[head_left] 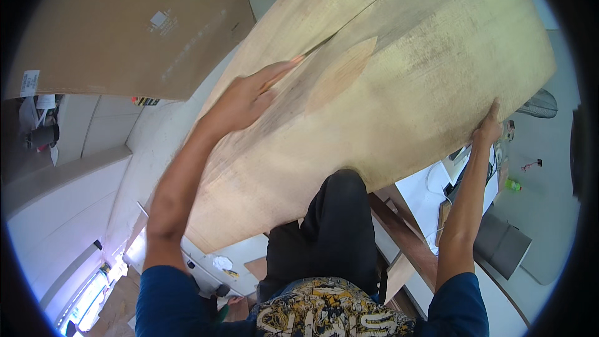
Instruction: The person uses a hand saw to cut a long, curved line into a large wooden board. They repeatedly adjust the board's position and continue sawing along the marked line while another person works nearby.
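Observation:
A large, pale wood veneer sheet (405, 100) stretches in front of me, its near edge by my raised knee. A dark split or line runs up its grain, beside a reddish oval patch (343, 75). My left hand (253, 97) rests over the sheet at the near end of that line. Its index finger points along it and the other fingers are curled; something thin and orange-brown may be in them, too blurred to name. My right hand (489, 130) grips the sheet's right edge, index finger lying on top. The fingers beneath are hidden.
A big cardboard box (137, 25) stands at the upper left. Under the sheet at right are a brown wooden beam (405, 237) and a white table (418, 190) with cables. A grey cylinder (502, 243) and a green bottle (513, 185) sit farther right.

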A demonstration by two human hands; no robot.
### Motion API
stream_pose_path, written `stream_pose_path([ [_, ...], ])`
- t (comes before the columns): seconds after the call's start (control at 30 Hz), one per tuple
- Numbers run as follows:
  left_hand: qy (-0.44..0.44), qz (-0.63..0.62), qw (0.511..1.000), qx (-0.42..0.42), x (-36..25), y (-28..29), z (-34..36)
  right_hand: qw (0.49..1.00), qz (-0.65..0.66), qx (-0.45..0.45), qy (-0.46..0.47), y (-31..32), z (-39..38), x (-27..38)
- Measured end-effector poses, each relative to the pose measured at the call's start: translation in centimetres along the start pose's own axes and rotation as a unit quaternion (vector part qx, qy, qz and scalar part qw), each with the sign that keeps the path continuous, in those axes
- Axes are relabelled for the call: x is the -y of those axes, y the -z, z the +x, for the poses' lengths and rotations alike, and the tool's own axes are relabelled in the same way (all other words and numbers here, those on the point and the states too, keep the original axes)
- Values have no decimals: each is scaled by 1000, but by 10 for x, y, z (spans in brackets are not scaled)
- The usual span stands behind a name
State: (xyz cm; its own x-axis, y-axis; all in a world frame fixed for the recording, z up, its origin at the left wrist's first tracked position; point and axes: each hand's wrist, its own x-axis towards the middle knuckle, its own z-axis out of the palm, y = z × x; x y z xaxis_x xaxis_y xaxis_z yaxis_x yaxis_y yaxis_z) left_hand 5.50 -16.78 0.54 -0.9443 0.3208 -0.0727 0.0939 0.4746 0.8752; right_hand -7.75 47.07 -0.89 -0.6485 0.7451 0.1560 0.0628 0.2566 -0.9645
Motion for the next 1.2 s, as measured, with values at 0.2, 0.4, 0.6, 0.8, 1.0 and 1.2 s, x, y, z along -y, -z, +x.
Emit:
stream_pose_path([
  [0.2, 165, 21, 986, 18, -39, 45, -108, 1000, -4, -28, 5, 7, 16, -12],
  [0.4, 52, 7, 996, -73, 86, -50, 50, 996, -77, -25, -32, -27, -2, -17],
  [0.6, 0, -27, 999, -17, 26, -17, 23, 999, 33, 7, -3, 5, -3, 6],
  [0.8, 119, 12, 992, 33, -30, 28, -85, 998, -34, -48, 1, 3, 18, -15],
  [1.0, 16, -32, 999, -36, 77, -44, 48, 991, -128, -13, -47, -17, 7, -16],
  [1.2, 15, -62, 998, -20, 52, -27, 40, 999, -26, -19, 8, -2, 18, -10],
])
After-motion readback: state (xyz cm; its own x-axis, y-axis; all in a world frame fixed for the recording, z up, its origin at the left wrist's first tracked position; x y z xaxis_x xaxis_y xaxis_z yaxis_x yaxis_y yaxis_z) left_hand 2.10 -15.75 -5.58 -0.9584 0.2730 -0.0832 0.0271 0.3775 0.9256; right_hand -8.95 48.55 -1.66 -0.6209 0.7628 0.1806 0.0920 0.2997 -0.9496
